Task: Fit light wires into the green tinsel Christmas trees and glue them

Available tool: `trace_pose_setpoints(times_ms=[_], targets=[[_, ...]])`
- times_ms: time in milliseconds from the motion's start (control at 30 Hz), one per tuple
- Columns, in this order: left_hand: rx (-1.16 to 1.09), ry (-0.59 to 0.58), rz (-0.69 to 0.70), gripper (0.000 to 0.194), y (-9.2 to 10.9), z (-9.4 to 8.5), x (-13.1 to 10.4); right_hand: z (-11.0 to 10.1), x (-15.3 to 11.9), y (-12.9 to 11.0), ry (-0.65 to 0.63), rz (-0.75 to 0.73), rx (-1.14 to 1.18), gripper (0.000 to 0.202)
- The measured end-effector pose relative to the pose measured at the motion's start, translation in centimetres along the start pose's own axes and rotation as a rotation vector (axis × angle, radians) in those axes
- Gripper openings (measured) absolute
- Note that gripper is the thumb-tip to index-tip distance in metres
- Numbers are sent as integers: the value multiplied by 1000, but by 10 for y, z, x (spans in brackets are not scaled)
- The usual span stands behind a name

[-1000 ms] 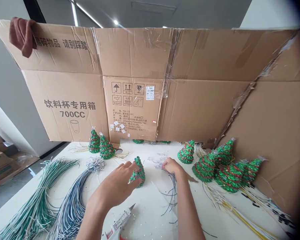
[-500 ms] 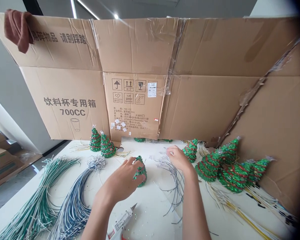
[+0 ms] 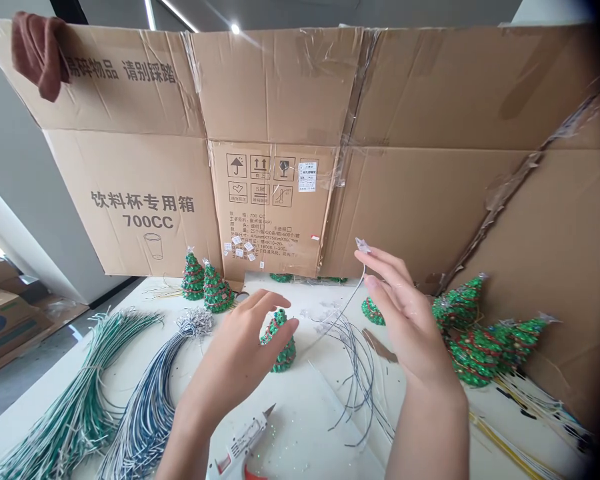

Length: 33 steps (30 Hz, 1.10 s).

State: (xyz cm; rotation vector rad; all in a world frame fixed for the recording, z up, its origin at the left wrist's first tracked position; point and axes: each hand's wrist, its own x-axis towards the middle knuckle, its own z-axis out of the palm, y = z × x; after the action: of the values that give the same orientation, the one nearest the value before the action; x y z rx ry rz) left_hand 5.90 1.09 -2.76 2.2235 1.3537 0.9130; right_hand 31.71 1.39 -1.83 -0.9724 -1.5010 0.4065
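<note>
My right hand [image 3: 409,313] is raised over the right half of the table. Its fingertips pinch a small clear star [image 3: 363,245] with a thin wire trailing down from it. My left hand [image 3: 247,333] is open, thumb and fingers apart, beside a small green tinsel Christmas tree [image 3: 284,353] with a red garland. The fingers partly cover this tree, and I cannot tell whether they touch it. Between the hands lies a loose bunch of blue and white wires [image 3: 355,373], with more clear stars [image 3: 325,317] at its far end.
A glue gun [image 3: 245,443] lies in front. At left are bundles of green wires [image 3: 83,393] and blue wires [image 3: 147,400]. Finished-looking trees stand at back left [image 3: 217,288] and right [image 3: 475,357]. A cardboard wall [image 3: 275,93] closes off the table's back.
My right hand has lifted from the loose stars and swung up and right, bringing one star and its wire along. My left hand stays by the tree, thumb and fingers still apart.
</note>
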Motion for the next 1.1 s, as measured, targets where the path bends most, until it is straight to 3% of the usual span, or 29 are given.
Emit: trace_pose_setpoints(times_ms=[267,467,633,867,1100], targets=[[-329,34,98,42,23,13,-2,8,-7,-19,-252,-4,446,35],[-518,45,74,18,33,17,3,17,-8,-17,-430,12,584,41],[-508,63,18,17,29,12,6,21,-5,-13,-356,51,625,39],[-435,59,-11,14,19,6,4,25,3,-9,-107,101,625,36],[-330,67,-18,17,2,6,8,26,7,-7,18,135,684,44]])
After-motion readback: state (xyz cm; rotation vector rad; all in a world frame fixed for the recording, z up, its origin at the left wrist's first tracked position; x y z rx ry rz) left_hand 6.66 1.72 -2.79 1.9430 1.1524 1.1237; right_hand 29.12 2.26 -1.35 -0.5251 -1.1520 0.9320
